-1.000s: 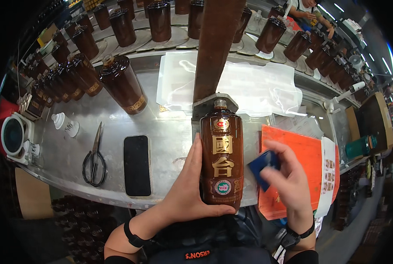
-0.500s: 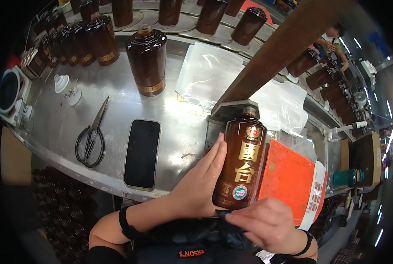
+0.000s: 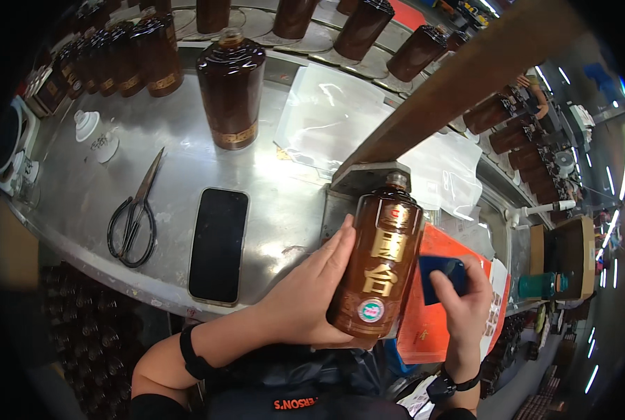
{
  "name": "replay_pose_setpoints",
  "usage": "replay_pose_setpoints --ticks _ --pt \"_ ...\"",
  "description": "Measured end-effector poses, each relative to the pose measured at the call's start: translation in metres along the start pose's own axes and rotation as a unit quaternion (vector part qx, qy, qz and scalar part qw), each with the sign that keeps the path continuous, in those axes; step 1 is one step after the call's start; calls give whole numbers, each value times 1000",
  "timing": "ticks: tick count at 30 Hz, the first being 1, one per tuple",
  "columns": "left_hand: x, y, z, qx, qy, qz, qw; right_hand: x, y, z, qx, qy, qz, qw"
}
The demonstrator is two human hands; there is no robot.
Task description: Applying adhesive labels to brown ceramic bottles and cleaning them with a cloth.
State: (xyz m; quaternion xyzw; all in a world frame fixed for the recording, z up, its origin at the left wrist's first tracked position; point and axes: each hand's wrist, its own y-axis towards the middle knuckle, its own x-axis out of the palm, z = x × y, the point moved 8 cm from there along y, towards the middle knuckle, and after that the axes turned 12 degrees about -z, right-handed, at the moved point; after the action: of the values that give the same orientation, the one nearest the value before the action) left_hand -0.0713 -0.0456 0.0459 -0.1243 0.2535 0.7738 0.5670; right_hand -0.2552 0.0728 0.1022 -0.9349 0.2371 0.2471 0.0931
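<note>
Left hand: I see one left hand (image 3: 319,280), fingers spread along the held bottle's left side and curled around its base.
Right hand: one, right of the bottle; the right hand (image 3: 470,297) pinches one blue pad (image 3: 438,280) between thumb and fingers.
Held bottle: one brown bottle (image 3: 379,259), tilted at the bench's near edge, neck by the bracket (image 3: 372,176); I can't tell whether they touch.
Slip risk: only the left hand grips it, so a loosened base hold could drop it nearward.
Scuff risk: a skewed pad could scrape the gold print.
Orange sheet (image 3: 431,329): right, beneath the pad; I can't count layers.
Left of the hands: one phone (image 3: 219,245), one pair of scissors (image 3: 136,220).
Far: one lone bottle (image 3: 231,91), upright.
</note>
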Motion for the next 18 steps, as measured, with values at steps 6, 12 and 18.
replay_pose_setpoints --ticks 6,12,18 --pt "2 4 -12 -37 -12 -19 999 41 -21 -22 -54 103 -96 989" --pt "6 14 -7 -10 30 -63 998 6 -38 64 94 266 -2 959" --pt "7 -9 -22 -108 -122 -54 985 20 -44 74 97 383 -33 918"
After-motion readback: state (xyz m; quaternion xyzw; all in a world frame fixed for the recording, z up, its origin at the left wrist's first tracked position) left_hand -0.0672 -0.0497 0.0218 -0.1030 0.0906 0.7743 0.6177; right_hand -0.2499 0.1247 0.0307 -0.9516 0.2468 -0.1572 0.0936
